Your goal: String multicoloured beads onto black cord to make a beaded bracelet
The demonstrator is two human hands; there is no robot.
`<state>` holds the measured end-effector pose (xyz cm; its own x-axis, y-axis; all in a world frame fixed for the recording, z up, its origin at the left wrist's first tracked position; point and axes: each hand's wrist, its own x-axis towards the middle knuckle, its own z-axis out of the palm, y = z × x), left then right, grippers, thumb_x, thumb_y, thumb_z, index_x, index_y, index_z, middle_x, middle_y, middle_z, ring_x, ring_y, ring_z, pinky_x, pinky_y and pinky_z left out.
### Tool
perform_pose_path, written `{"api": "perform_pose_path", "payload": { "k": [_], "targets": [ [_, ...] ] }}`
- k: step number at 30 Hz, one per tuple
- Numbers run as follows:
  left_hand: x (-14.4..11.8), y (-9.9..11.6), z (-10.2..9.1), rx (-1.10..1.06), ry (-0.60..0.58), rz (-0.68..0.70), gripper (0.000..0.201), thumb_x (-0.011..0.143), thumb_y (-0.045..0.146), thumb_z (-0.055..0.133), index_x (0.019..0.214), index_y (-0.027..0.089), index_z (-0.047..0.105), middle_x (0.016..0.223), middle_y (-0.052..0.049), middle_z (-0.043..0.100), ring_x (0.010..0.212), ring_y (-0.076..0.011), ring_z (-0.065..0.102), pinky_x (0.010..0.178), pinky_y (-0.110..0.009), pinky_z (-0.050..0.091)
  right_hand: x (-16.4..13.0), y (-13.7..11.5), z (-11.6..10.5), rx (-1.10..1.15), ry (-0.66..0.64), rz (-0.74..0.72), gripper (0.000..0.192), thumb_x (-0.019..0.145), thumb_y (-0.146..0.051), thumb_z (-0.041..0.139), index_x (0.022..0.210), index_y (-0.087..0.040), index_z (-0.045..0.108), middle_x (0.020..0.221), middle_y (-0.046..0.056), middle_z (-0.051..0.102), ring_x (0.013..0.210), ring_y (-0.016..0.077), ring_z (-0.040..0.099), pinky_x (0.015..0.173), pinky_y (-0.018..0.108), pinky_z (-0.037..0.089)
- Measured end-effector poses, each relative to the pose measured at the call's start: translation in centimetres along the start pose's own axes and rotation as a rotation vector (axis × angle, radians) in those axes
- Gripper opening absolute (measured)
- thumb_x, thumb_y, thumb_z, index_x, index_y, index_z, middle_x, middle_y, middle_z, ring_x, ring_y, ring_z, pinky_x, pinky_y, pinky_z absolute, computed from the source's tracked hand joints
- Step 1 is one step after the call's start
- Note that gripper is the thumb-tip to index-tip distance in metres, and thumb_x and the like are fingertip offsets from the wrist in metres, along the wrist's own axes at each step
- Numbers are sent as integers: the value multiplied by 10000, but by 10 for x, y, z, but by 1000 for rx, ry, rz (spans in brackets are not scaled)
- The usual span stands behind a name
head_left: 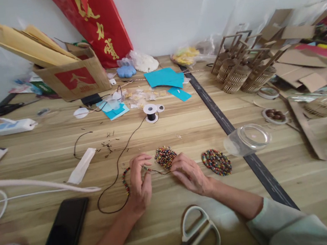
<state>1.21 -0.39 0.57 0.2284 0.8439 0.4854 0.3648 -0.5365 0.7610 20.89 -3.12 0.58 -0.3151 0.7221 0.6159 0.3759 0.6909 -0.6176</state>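
A black cord strung with small multicoloured beads [125, 182] runs behind and through my left hand [140, 180], which curls around the strand, with its thumb apart from the fingertips. Between my hands the cord stretches to my right hand [190, 174], whose thumb and fingertips pinch it. A pile of loose beads [165, 157] lies just beyond, close to my right fingers. The cord loops across the table on the left and leads back to a white spool of black cord [151, 113]. Right of my right hand lies a coil of finished-looking bead strings [217, 162].
Scissors [195, 235] lie near the front edge, a black phone [61, 236] at left. A clear jar [248, 140] lies on its side at right. Bamboo baskets [237, 71], cardboard [301, 63], blue paper [164, 78] and a box with envelopes [73, 79] stand or lie farther back.
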Motion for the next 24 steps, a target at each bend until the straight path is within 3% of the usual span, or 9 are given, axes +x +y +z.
{"api": "perform_pose_path", "payload": {
  "k": [2,5,8,11,15,20,24],
  "targets": [
    [-1,0,-2,-41,-17,14,276,806,56,401,1001,191,542,1086,-90,602,1146,-258,511,1011,-481,397,0,0,0,6,-1,-5,97,941,-141,464,991,-190,531,857,75,588,827,194,540,735,339,498],
    [-1,6,-2,-46,-168,58,286,863,103,419,1083,187,581,1110,-105,612,1132,-253,531,991,-455,432,0,-1,1,13,6,1,99,941,-139,458,984,-189,531,857,74,580,820,192,534,729,336,497],
    [1,10,2,-26,-266,139,199,864,145,534,1038,176,626,1031,-106,656,1062,-243,575,924,-403,483,-1,-1,1,15,14,-2,104,941,-140,457,993,-192,530,869,74,581,828,192,539,734,340,499],
    [2,9,6,-8,-232,167,80,856,151,592,900,172,655,862,-75,681,940,-219,605,845,-357,502,-2,0,1,16,19,18,105,937,-133,466,995,-191,531,877,72,578,835,191,537,735,339,496],
    [2,3,6,81,-163,17,117,889,229,565,877,168,663,815,-61,666,823,-204,595,773,-346,481,-2,1,2,21,43,79,95,930,-128,474,960,-193,537,864,67,573,835,191,530,736,339,485],
    [1,-2,2,141,-71,-70,239,960,255,420,972,193,650,852,-51,674,881,-210,586,865,-377,430,-1,2,3,16,75,94,92,938,-148,463,942,-199,540,852,66,590,834,195,537,742,343,484],
    [1,4,0,47,-84,-4,204,952,232,432,1012,189,622,929,-71,665,950,-217,576,875,-377,457,0,1,2,3,64,87,93,944,-158,461,929,-194,545,846,67,587,822,191,539,728,334,485]
  ]
}}
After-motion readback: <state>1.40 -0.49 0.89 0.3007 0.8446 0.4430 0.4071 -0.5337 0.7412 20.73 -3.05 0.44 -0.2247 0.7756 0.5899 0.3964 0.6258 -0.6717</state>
